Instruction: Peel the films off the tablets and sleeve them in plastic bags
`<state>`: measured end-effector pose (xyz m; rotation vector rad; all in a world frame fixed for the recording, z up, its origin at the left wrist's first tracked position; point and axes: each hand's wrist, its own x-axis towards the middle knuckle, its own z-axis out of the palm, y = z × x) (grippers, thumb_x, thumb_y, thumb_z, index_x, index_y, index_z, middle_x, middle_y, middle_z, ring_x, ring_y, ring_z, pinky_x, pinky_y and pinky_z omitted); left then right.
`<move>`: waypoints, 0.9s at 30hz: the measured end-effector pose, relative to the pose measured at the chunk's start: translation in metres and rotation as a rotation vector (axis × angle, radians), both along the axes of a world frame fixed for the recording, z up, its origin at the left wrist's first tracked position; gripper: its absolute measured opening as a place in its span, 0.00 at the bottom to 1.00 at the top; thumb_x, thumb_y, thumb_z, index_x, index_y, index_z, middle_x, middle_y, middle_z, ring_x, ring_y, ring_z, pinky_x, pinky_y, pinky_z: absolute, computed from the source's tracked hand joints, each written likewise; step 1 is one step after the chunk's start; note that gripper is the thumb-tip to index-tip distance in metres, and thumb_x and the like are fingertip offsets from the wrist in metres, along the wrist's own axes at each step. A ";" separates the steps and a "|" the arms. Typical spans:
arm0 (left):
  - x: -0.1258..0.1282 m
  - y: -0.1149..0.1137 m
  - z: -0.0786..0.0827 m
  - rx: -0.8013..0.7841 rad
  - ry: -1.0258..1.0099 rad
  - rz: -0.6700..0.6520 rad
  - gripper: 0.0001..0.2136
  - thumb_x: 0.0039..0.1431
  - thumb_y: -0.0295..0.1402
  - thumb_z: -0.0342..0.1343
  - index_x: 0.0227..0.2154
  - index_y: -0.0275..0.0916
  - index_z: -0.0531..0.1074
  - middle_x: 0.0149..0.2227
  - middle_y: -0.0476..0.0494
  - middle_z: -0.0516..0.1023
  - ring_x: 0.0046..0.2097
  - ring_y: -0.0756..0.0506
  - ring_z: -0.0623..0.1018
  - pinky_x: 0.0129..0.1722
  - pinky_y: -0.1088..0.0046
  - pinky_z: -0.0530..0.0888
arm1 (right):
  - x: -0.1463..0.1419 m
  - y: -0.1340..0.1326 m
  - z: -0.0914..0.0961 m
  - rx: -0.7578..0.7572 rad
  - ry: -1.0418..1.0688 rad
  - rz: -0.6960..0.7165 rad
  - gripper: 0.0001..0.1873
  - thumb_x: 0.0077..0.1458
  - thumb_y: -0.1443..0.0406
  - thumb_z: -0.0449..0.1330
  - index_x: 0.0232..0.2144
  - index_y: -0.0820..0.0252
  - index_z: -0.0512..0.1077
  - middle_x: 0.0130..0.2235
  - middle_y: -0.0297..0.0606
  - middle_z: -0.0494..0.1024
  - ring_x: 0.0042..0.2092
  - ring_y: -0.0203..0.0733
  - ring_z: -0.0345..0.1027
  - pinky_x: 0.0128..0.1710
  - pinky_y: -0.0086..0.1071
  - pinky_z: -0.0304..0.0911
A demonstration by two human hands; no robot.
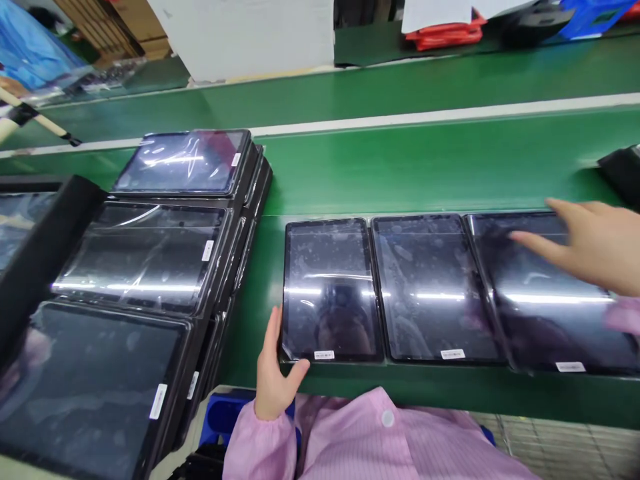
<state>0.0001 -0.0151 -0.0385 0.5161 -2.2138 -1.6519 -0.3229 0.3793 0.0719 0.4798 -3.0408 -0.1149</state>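
Black tablets in stacks [140, 260] stand well to the left of the middle tablet [435, 267], which lies in a row of three on the green bench [350, 167]. Clear film, glossy and wrinkled, covers the tops of the stacks. Next toward the middle tablet comes the left hand [277, 383], thumb and fingers spread wide around the near left corner of the left tablet [325, 267], fingers along its side and thumb at its near edge. That tablet lies flat, just beside the middle tablet on its left. Beyond the middle tablet, toward the far side of the bench and to the left, stands a white carton [260, 40]. Just beside the middle tablet on its right lies the right tablet [525, 333], screen up. Over it is the right hand [595, 243], thumb and forefinger wide apart, with nothing visible between them; I cannot tell whether it touches the screen.
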 end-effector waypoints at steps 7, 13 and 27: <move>0.001 -0.007 0.012 -0.279 -0.101 -0.155 0.48 0.50 0.40 0.71 0.71 0.49 0.51 0.71 0.34 0.57 0.69 0.30 0.62 0.64 0.51 0.68 | 0.009 -0.201 -0.007 -0.198 -0.129 0.666 0.34 0.62 0.51 0.54 0.59 0.72 0.70 0.57 0.56 0.75 0.57 0.60 0.71 0.57 0.52 0.66; 0.001 -0.004 0.011 -0.259 -0.095 -0.103 0.51 0.50 0.40 0.71 0.71 0.53 0.45 0.69 0.35 0.60 0.69 0.28 0.60 0.63 0.44 0.68 | -0.006 -0.220 -0.027 -0.313 -0.198 0.634 0.23 0.61 0.50 0.57 0.50 0.57 0.77 0.47 0.42 0.83 0.45 0.52 0.79 0.48 0.45 0.73; 0.001 -0.003 0.013 -0.075 -0.044 -0.103 0.40 0.62 0.29 0.56 0.72 0.50 0.42 0.69 0.37 0.63 0.69 0.37 0.63 0.67 0.53 0.63 | 0.023 -0.218 -0.009 -0.719 -0.242 0.572 0.06 0.57 0.59 0.66 0.33 0.53 0.79 0.38 0.37 0.85 0.41 0.48 0.82 0.44 0.40 0.77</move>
